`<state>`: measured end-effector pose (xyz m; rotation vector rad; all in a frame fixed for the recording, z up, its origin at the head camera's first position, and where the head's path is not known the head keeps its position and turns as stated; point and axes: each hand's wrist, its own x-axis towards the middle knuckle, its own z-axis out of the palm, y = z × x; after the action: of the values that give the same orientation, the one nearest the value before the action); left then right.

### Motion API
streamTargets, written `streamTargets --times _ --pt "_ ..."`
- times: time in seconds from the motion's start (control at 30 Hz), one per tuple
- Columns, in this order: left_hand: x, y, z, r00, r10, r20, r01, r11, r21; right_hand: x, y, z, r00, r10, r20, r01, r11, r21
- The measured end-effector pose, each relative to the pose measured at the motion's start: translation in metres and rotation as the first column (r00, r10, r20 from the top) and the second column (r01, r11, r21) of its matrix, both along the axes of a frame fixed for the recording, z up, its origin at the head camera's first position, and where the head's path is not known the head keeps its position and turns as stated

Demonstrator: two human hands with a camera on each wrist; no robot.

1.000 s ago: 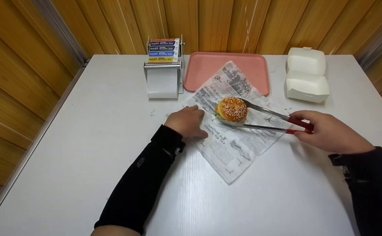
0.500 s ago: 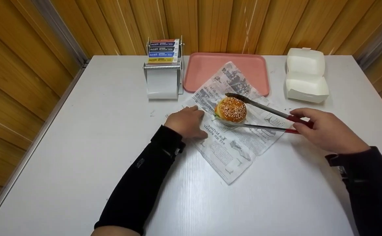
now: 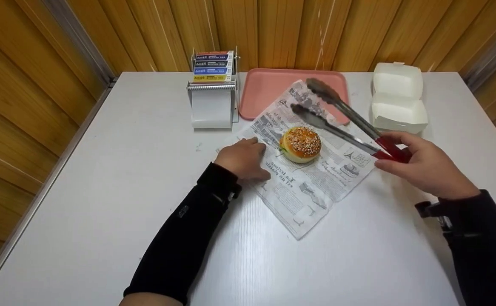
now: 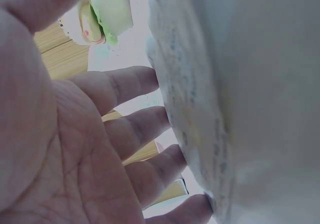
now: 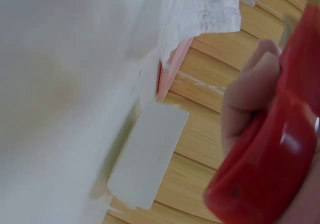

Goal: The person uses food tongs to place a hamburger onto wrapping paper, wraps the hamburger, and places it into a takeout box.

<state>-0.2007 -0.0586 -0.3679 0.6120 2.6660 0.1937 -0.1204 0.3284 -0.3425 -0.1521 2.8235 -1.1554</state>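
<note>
1 sesame-topped burger (image 3: 302, 144) on printed paper (image 3: 290, 199), sheet overlapping pink tray (image 3: 263, 91) at far edge of desk (image 3: 82, 204), left hand (image 3: 241, 158) relaxed, fingertips touching sheet's left side, right hand (image 3: 426, 165) grasping red-handled tongs (image 3: 354, 115) clear of burger

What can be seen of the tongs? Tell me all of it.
The tongs have two long, metal-looking arms, red grips and broad, darker tips. The right hand holds them by the grips. They slant away toward the far left, arms spread, nothing between the tips. They seem raised over the printed paper, clear of the burger.
</note>
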Motion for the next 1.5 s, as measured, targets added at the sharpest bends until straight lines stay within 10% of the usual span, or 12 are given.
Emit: streamTargets --times 0.33,0.83,1.5 --pt "0.002 -0.001 -0.004 1.000 0.000 0.010 0.000 1.000 -0.011 -0.036 -0.024 -0.002 0.978 -0.207 0.002 0.206 0.974 0.097" --pt "0.005 -0.001 -0.005 1.000 0.000 -0.019 0.000 1.000 -0.030 -0.109 -0.052 -0.010 0.971 -0.241 0.009 0.233 0.948 0.214" --pt "0.010 0.001 0.004 0.999 0.004 -0.044 -0.005 1.000 -0.016 -0.134 -0.077 -0.019 0.976 -0.213 -0.044 0.217 0.941 0.260"
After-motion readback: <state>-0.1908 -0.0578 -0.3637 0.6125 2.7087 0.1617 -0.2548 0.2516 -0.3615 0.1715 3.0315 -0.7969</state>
